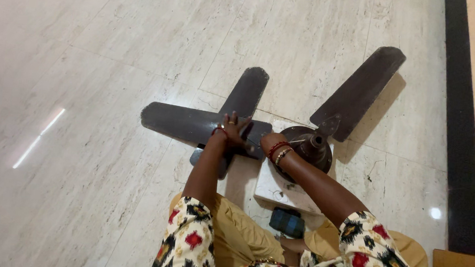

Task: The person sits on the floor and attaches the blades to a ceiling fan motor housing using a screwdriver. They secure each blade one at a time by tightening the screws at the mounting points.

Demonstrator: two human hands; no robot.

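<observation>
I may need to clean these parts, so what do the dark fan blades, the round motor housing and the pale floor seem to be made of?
Dark brown fan blades: probably painted sheet metal, thin, flat, matte. Round dark motor housing: likely painted metal, slight sheen. Pale veined floor: polished stone or tile, glossy reflections, visible joints.

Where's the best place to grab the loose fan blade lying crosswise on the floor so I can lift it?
Grip the loose fan blade at its narrow bracket end, beside the left hand, coming from above. It lies flat across another blade, so that raised end probably leaves room for fingers underneath.
</observation>
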